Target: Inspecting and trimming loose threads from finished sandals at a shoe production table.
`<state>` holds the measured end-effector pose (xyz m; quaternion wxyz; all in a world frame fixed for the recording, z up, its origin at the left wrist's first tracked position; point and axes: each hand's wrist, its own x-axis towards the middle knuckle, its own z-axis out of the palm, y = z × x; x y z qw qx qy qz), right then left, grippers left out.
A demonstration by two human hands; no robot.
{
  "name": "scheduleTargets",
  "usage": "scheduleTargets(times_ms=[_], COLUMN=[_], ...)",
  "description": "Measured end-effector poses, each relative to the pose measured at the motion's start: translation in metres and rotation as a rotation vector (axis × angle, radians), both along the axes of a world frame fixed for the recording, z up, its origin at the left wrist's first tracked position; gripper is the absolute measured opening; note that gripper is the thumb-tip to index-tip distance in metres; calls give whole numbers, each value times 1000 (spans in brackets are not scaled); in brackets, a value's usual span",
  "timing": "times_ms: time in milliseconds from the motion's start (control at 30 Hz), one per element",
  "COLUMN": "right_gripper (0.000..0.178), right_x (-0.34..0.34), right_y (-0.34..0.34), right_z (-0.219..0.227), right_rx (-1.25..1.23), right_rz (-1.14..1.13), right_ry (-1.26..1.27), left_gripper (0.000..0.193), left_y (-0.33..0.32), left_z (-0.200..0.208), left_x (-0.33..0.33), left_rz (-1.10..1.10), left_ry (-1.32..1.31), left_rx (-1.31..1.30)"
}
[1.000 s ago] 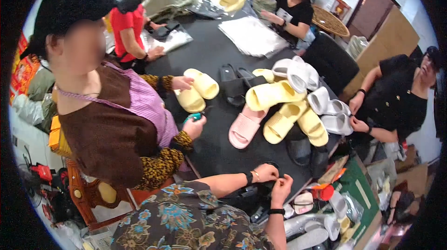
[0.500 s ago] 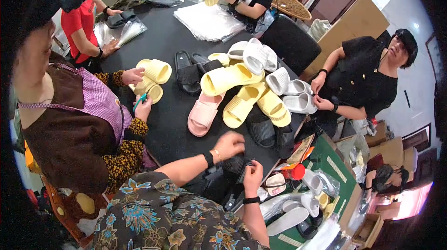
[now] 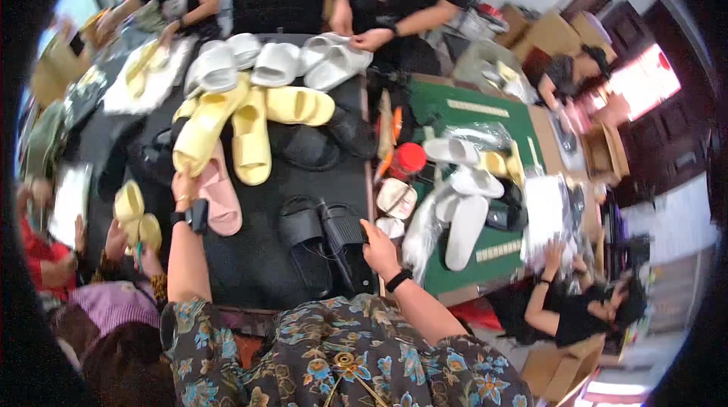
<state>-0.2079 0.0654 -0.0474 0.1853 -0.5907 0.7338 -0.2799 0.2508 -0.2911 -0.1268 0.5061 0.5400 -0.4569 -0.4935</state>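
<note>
Now your left hand (image 3: 183,191) has left the black pair (image 3: 303,232), where both hands worked half a second ago, and sits at its ten o'clock. Its bent fingers touch the near end of the yellow slipper (image 3: 200,134) atop the pile, just beside the pink slipper (image 3: 222,206); you cannot tell whether the grip is closed.

Your right hand (image 3: 381,250) is at the pair's three o'clock, index finger stretched to the right slipper's edge, other fingers curled; whether it grips anything is unclear. The pair lies side by side on the black desk (image 3: 246,267), less covered than before. Your view has swung right, bringing the green desk (image 3: 523,130) in more fully at two o'clock.
</note>
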Motion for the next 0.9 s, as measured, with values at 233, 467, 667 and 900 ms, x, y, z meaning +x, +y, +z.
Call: scheduleTargets(times_ms=[233, 467, 667, 900], right_gripper=[49, 43, 48, 48], right_x=[-62, -198, -222, -84], right_y=[56, 95, 70, -21], right_z=[55, 120, 91, 90], right_rx=[-133, -265, -201, 15], right_rz=[-423, -867, -748, -167], right_ry=[-1, 307, -24, -1270], left_gripper=[30, 18, 24, 29], left_y=[60, 164, 222, 240], left_z=[77, 117, 151, 133], left_x=[-101, -115, -142, -128], left_rz=[399, 478, 436, -3], left_ry=[219, 249, 474, 315], left_rx=[-14, -106, 20, 125])
